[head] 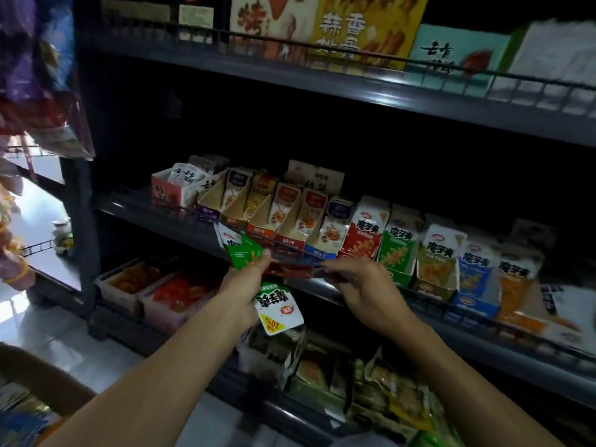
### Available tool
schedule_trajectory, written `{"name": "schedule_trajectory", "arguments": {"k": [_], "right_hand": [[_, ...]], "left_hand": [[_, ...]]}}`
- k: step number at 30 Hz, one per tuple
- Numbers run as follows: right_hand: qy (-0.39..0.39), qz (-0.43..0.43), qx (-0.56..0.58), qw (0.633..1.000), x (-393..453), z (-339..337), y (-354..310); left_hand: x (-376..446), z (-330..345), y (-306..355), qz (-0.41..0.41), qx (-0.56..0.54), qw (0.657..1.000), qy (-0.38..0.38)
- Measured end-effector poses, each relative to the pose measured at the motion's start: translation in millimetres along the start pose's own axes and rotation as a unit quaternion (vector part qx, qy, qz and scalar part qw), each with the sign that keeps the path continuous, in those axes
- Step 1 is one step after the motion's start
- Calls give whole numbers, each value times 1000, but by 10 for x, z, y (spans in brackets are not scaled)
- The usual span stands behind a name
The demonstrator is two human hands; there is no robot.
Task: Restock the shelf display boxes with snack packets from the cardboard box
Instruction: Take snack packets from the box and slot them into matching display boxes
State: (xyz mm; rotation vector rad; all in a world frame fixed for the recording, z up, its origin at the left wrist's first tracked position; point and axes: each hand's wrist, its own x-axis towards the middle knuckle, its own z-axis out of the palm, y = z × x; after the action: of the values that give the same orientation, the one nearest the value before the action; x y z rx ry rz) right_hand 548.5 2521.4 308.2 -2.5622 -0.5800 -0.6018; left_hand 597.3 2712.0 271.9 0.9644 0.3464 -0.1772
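Left hand point(245, 285) clamps green packets point(243, 251); right hand point(361, 285) pinches a red packet point(290, 271) between them, display boxes point(395, 250) just beyond.

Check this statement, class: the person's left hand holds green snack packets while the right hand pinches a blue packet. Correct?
Not quite. The head view shows the right hand pinching a red packet, not blue. The left hand does hold green snack packets.

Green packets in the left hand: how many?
3 visible. Two green packets fan up overlapping above the left hand; one more hangs upside down below it. More may be hidden in the grip.
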Motion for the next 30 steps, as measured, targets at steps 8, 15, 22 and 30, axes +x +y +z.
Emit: {"name": "schedule_trajectory", "arguments": {"k": [8, 15, 22, 30], "right_hand": [[-16, 307, 456, 835, -55, -248, 217], [-10, 351, 499, 792, -4, -223, 279], [6, 371, 424, 826, 25, -494, 478], [98, 277, 121, 948, 441, -948, 965]], "left_hand": [[-158, 87, -16, 71, 58, 996, 6], [-202, 297, -120, 53, 21, 991, -122], [-64, 500, -221, 46, 33, 986, -157], [211, 631, -260, -17, -27, 987, -158]]}}
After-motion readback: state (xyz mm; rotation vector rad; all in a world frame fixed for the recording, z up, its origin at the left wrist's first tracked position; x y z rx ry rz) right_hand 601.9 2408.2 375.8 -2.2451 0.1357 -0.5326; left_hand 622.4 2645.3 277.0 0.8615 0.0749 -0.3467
